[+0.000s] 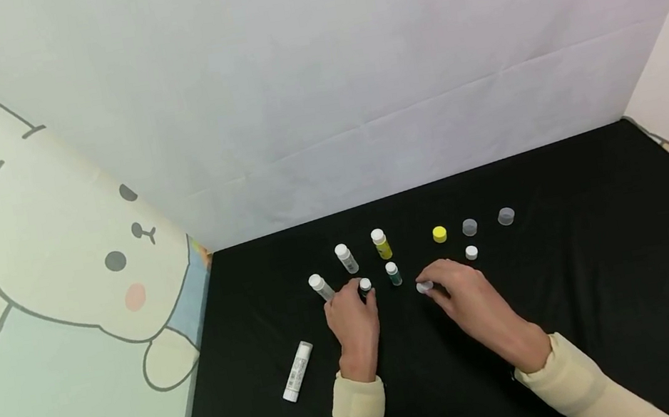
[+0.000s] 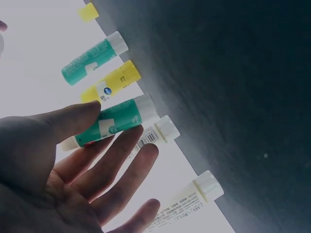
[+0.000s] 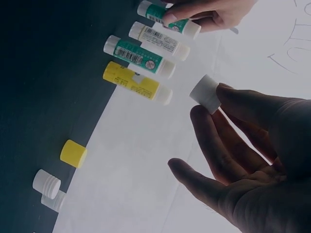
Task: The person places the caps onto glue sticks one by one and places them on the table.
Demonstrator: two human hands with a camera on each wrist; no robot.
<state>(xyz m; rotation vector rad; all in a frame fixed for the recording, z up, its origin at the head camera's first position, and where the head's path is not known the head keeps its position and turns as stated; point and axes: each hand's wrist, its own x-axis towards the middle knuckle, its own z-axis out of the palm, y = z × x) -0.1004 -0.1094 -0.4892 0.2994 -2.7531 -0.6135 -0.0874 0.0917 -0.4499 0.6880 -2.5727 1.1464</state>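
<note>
My left hand [image 1: 353, 317] pinches an upright green glue stick [image 2: 116, 122] between thumb and fingers, low over the black table. Its other fingers spread beside a white glue stick [image 1: 320, 285]. In my right hand [image 1: 464, 293] a small white cap [image 3: 206, 93] is pinched between thumb and fingertips, apart from any glue stick. Between the hands stands another green glue stick [image 1: 393, 274]. Behind it are a yellow glue stick [image 1: 382, 246] and a second white one [image 1: 348, 260]. The right wrist view shows pale, uncapped tops on several of these sticks.
A yellow cap [image 1: 439, 234], two clear caps, one [image 1: 470, 227] left of the other [image 1: 506, 216], and a white cap [image 1: 472, 253] sit beyond my right hand. A white printed tube [image 1: 298, 372] lies at the left. A pale wall [image 1: 354, 76] borders the black tabletop [image 1: 607, 254].
</note>
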